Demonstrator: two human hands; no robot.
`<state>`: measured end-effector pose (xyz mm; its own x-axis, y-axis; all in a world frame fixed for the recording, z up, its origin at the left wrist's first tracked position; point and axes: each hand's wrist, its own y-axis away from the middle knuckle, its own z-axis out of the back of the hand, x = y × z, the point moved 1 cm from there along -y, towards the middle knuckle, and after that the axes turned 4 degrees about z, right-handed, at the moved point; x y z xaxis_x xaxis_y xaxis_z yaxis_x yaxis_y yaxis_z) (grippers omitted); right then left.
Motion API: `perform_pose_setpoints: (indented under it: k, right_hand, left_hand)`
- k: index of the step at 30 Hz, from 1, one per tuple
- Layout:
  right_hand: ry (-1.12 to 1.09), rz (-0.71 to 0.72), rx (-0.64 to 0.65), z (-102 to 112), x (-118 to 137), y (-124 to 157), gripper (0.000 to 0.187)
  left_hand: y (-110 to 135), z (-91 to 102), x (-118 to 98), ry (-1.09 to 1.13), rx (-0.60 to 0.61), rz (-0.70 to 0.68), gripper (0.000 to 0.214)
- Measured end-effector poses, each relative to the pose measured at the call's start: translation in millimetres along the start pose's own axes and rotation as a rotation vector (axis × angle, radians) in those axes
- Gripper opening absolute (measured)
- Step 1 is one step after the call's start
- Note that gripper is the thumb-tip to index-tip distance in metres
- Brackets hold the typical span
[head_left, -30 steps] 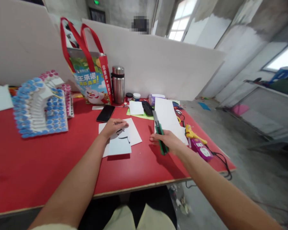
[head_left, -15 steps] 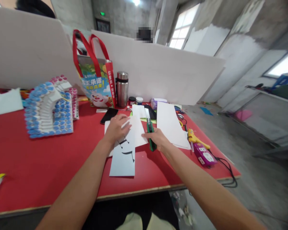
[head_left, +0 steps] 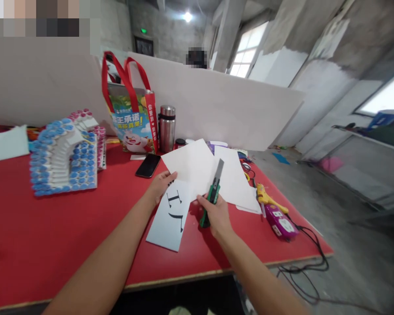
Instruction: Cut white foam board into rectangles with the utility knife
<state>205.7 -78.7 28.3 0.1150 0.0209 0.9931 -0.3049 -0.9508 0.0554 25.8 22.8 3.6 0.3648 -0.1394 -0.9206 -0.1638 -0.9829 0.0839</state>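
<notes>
My left hand (head_left: 160, 187) is closed on the left edge of some white paper, its thumb and fingers pinching near the top of a strip with black characters (head_left: 167, 232). A larger white sheet (head_left: 192, 164) rises behind that strip, slightly lifted and tilted. My right hand (head_left: 219, 216) is wrapped round a green utility knife (head_left: 213, 192), its blade out and pointing up and away. The thumb and fingertips of that hand lie at the lower right edge of the white sheet; whether they also pinch it, I cannot tell.
On the red table (head_left: 114, 249) stand a blue-and-white stacked piece (head_left: 64, 159), a printed bag (head_left: 134, 122) and a steel flask (head_left: 167, 129). A phone (head_left: 148, 166) lies left of the papers. To the right are more white sheets (head_left: 234, 179), a yellow glue gun (head_left: 269, 197) and a purple box (head_left: 281, 222) with cables.
The white sheet has been raised and turned, now covering small items behind it. My left hand has shifted from lying over the papers to gripping their edge. The knife has come nearer to me.
</notes>
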Motion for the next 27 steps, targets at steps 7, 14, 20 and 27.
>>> perform_pose_setpoints:
  k: [7,14,20,27]
  right_hand:
    - [0.287,0.043,0.183,-23,-6,16,0.03]
    - [0.242,0.097,0.125,7,29,10,0.03]
    - [0.228,0.193,-0.117,90,76,-21,0.04]
    - [0.331,0.052,-0.085,104,59,-24,0.042]
  left_hand:
    - [-7,3.6,6,0.098,-0.129,-0.045,0.05]
    - [-4,23.5,-16,0.012,-0.25,-0.192,0.057]
    - [-23,27.2,-58,-0.603,0.088,-0.154,0.042]
    - [-50,2.3,-43,-1.071,0.352,-0.145,0.023]
